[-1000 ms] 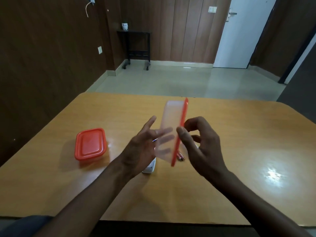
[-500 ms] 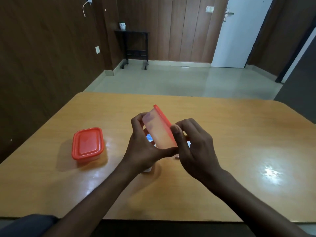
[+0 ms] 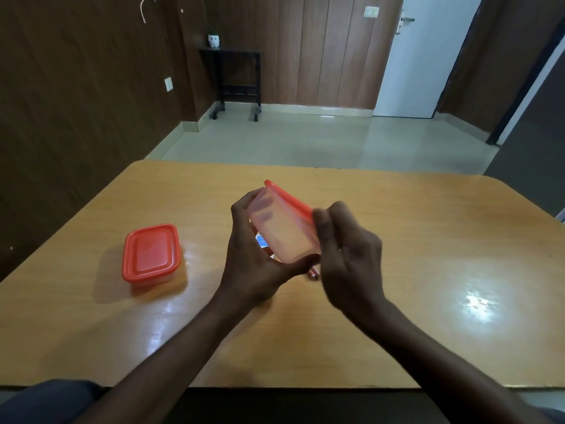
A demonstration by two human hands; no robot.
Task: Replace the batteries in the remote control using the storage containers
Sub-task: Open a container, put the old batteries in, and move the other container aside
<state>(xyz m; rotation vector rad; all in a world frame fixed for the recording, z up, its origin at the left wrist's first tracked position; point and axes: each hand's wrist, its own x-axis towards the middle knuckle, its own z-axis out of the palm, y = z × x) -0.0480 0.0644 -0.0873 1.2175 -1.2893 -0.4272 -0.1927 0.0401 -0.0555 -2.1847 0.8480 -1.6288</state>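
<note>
We see both bare hands raised above the glossy wooden table (image 3: 397, 240), sharing one translucent rectangular plastic container (image 3: 282, 232) with an orange-red lid (image 3: 289, 198). The container is tilted on its side, lid edge facing up and to the right.

Left hand (image 3: 253, 264): curled around the container's left side and base, fingers over the far wall, thumb beneath the lower corner. A firm hold.

Right hand (image 3: 348, 255): blurred. It presses against the container's right end at the lid rim, fingers partly curled; we cannot tell whether it truly grips the lid or only rests against it.

Under the hands, on the table, a small part of the remote control (image 3: 261, 240) shows as a blue-and-white patch, mostly hidden. Just beside the right hand lies the tip of a reddish cylindrical battery (image 3: 314, 273).

A second container with an orange-red lid (image 3: 150, 254), closed, sits flat on the table well to the left, apart from both hands.
</note>
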